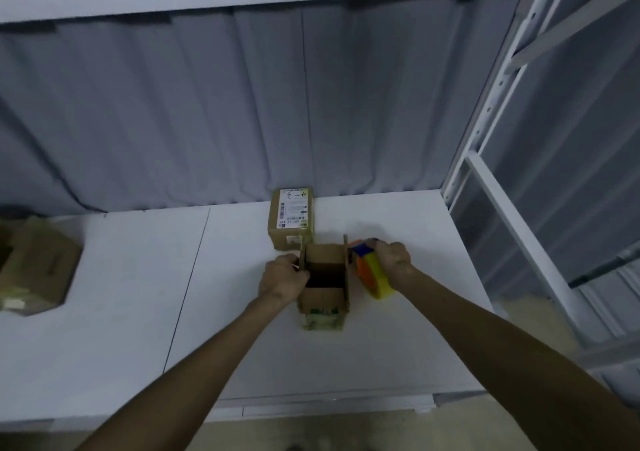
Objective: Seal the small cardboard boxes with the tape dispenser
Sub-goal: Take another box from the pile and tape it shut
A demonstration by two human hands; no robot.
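A small open cardboard box [325, 303] stands on the white shelf [138, 294], its side flaps sticking up and its inside dark. My left hand [282, 279] grips the box's left flap and wall. My right hand [393, 260] holds a tape dispenser [372, 274] with an orange and blue body and a yellow-green roll, right beside the box's right flap. Just behind stands a second small box [291, 220], closed, with a white shipping label on top.
A larger brown box [38, 270] lies at the shelf's left end. A grey curtain [207, 111] hangs behind the shelf. White metal rack posts [495, 111] rise on the right. The shelf's front edge [311, 405] runs below my forearms.
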